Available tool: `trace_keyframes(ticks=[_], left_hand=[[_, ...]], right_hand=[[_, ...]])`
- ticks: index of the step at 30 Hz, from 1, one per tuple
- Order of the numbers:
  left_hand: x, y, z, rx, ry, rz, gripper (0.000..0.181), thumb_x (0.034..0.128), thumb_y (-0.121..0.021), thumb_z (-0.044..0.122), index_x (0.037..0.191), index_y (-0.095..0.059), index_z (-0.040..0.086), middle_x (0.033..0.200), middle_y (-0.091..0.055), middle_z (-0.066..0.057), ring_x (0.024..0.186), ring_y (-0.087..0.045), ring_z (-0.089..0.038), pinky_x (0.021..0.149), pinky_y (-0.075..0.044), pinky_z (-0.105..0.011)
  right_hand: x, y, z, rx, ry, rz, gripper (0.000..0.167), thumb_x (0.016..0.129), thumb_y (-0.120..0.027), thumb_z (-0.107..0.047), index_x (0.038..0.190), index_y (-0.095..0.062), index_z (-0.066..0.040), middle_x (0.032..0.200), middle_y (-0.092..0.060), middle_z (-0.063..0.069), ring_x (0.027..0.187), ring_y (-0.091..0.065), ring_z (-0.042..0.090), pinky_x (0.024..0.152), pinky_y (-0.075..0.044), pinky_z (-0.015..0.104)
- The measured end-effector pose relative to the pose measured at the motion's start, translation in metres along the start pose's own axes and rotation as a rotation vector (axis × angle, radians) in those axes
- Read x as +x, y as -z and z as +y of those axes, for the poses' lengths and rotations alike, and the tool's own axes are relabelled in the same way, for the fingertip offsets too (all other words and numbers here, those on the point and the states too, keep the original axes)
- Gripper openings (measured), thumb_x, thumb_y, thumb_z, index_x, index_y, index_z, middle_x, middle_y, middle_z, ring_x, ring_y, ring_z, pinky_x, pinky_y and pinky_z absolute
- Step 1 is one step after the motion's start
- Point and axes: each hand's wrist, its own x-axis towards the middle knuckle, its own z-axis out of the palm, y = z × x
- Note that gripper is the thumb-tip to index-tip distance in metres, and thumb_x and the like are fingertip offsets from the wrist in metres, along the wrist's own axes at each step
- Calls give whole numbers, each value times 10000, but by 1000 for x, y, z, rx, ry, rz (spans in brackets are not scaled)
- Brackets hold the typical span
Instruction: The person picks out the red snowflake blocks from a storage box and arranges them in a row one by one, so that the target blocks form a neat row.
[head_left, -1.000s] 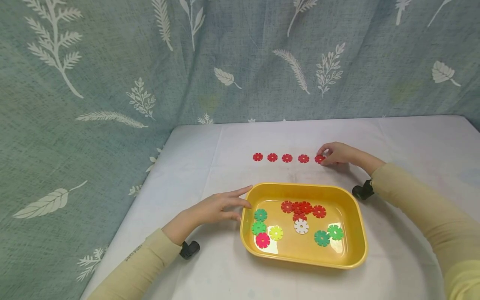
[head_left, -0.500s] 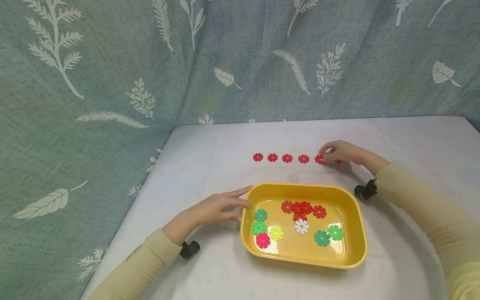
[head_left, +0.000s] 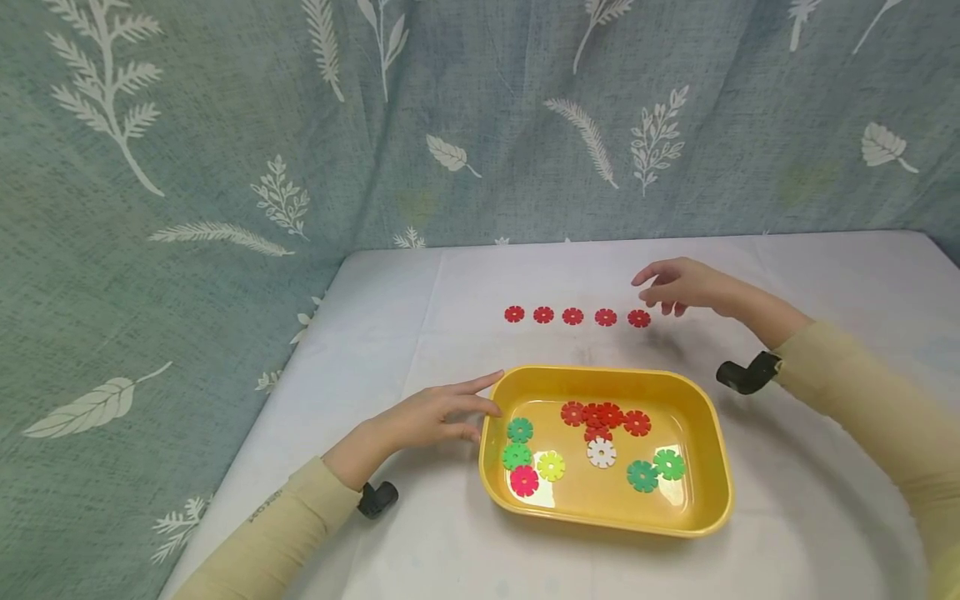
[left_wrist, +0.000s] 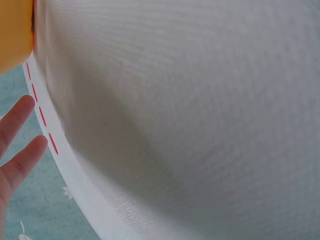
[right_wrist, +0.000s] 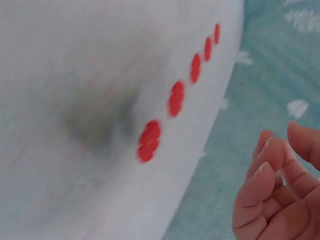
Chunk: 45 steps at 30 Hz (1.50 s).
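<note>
Several red notched discs lie in a row on the white cloth, from the leftmost disc (head_left: 513, 314) to the rightmost disc (head_left: 639, 318). Above and to the right of that last disc hovers my right hand (head_left: 686, 285), fingers loosely bent, holding nothing. In the right wrist view the same hand (right_wrist: 280, 185) hangs apart from the nearest red disc (right_wrist: 149, 141). My left hand (head_left: 431, 417) has its fingers spread at the left rim of a yellow tray (head_left: 600, 518), fingertips at the edge. The left wrist view shows two of its fingers (left_wrist: 22, 160).
Inside the tray lie a cluster of red discs (head_left: 610, 415), a white disc (head_left: 602, 453), a yellow disc (head_left: 551, 466), a pink disc (head_left: 524, 481) and several green discs (head_left: 669, 464). A leaf-patterned curtain (head_left: 480, 125) hangs behind the white-covered table (head_left: 420, 292).
My right hand has let go of the rightmost red disc and lifted up and to the right. That disc stays at the end of the row. The left hand has kept its place.
</note>
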Motion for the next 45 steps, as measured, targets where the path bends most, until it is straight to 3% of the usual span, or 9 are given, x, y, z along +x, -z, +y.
trace_keyframes(ticks=[5,13,25,33,39,45], left_hand=[[0,-1,-1,-8,7,2,459,791,-594,491,1194,-592,273,1503,-246,74,1332,-336,-144,1010,-398,-324],[0,-1,-1,-8,10,9,455,785,-605,484,1189,-594,275,1501,-253,74,1336,-330,-153,1009,-399,-331],[0,-1,-1,-5,5,13,457,782,-613,482,1189,-596,274,1500,-254,78,1341,-321,-155,1017,-391,-353],[0,1,1,1,4,8,481,770,-622,489,1193,-597,261,1499,-258,67,1337,-329,-164,1014,-394,-358],[0,1,2,-2,12,3,481,771,-628,489,1193,-597,261,1500,-256,70,1339,-326,-164,1018,-390,-369],[0,2,2,-3,11,-1,480,771,-626,490,1194,-595,264,1500,-256,71,1340,-323,-161,1025,-382,-371]], right_hand=[[-16,-5,-21,-11,56,-12,415,900,-578,-274,1244,-488,-59,1037,-611,183,763,-555,296,723,-528,325],[-39,-19,-51,-21,129,-79,343,892,-584,-208,1196,-526,-60,871,-636,60,682,-553,216,653,-522,296],[-57,-54,-70,23,181,-230,301,864,-618,-144,1145,-557,-57,883,-666,122,635,-573,264,588,-528,318],[-55,-80,-74,-67,164,-335,321,870,-618,-141,1173,-557,-52,852,-654,80,560,-540,212,556,-509,270],[-49,-97,-73,-146,154,-390,353,855,-636,-153,1179,-546,-48,823,-641,58,574,-547,141,604,-527,273],[-44,-111,-71,-197,96,-399,396,841,-655,-170,1204,-525,-79,783,-588,40,549,-526,138,591,-509,248]])
